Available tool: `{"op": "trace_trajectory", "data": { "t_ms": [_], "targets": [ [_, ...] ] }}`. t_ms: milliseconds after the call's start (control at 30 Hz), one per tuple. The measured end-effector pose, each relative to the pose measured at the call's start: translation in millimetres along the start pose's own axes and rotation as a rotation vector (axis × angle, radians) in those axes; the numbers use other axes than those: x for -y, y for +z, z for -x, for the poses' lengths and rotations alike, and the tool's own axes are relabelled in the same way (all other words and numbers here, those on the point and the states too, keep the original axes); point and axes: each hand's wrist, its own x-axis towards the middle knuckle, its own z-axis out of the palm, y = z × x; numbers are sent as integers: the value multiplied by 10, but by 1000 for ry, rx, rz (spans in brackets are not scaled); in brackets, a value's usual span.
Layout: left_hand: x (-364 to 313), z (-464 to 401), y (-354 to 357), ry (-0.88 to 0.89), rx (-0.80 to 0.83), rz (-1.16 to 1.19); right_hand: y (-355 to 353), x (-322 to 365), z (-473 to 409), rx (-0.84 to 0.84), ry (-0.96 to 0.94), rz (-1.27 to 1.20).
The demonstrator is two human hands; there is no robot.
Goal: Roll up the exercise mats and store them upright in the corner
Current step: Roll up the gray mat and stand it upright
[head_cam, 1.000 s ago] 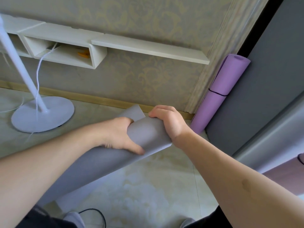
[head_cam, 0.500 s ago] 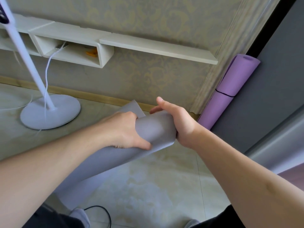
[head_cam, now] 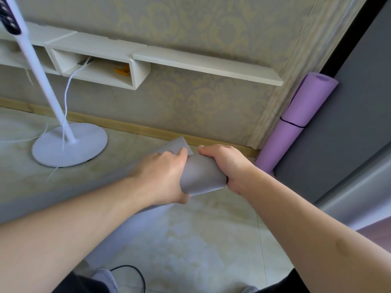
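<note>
A rolled grey exercise mat [head_cam: 202,176] is held in the air in front of me, its far end pointing toward the wall. My left hand [head_cam: 163,176] grips the roll from the left, fingers curled over its top near a loose flap. My right hand [head_cam: 227,163] wraps round the roll's end from the right. The rest of the roll runs down to the lower left, behind my left forearm. A rolled purple mat [head_cam: 300,115] with a black band stands upright in the corner at right, leaning on a grey panel.
A white fan stand [head_cam: 69,144] with a round base and a loose white cord sits on the tiled floor at left. White wall shelves [head_cam: 135,60] hang above. A grey panel [head_cam: 342,123] fills the right side. A black cable lies by my feet.
My right hand has moved from cupping the roll's end with straight fingers to wrapping over it. Both hands and the mat have shifted a little toward the corner.
</note>
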Motion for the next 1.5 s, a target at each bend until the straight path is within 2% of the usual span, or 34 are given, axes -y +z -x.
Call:
{"op": "trace_trajectory", "data": {
  "t_ms": [133, 267, 333, 400, 500, 667, 767, 933, 1000, 1200, 1400, 1500],
  "targets": [
    [76, -10, -131, -86, 88, 192, -11, 65, 78, 101, -103, 3],
    [138, -22, -225, -131, 147, 244, -15, -10, 74, 143, -267, 97],
    [150, -19, -209, -126, 157, 253, 31, -64, 51, 94, -303, 156],
    [140, -3, -190, -123, 173, 260, 112, -100, 14, -24, -313, 221],
    [119, 20, -180, -119, 173, 265, 189, -99, -37, -167, -290, 272],
    [151, 14, -160, -114, 106, 303, 134, -23, -63, -188, -278, 252],
    [185, -13, -86, -90, 20, 163, 56, 38, -96, -216, -211, 155],
    [234, -2, 18, -4, -85, -37, -34, 90, -123, -206, -31, 11],
    [230, 6, 62, -4, -118, -73, -48, 92, -94, -153, 38, -20],
    [228, -2, 107, -27, -84, -72, -3, -23, -98, -78, 74, -43],
    [297, -26, 12, -99, 31, 93, -177, 50, 35, 165, -236, 190],
    [244, -3, -12, -105, 45, 134, -176, 24, 21, 39, -357, 264]
  ]
}}
